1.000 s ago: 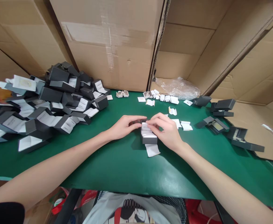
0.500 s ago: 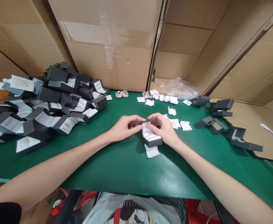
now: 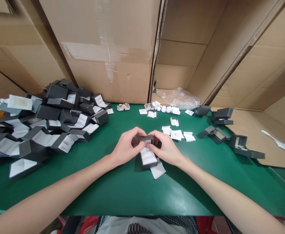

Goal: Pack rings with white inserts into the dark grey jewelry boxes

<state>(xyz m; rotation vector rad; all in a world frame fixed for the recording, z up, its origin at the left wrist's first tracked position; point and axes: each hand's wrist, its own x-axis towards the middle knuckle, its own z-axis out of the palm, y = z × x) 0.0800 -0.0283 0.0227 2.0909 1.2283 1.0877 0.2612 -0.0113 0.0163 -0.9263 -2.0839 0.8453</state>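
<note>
A small dark grey hinged jewellery box with a white lining stands open on the green table, in front of me. My left hand closes on the left side of its raised lid, thumb against the inner face and fingers behind. My right hand grips the lid's right side in the same way. The fingertips behind the lid are hidden. A white slip of lining lies on the table, partly under the front of the box.
Several similar boxes are heaped in a pile at the left. White inserts lie scattered beyond my hands. Dark opened boxes sit at the right near cardboard. Tall cardboard cartons and clear plastic wrap are at the back.
The box has turned slightly, and its lid top now faces me more. Both hands have shifted with it and still hold the lid. The camera view has tilted up and right a little.
</note>
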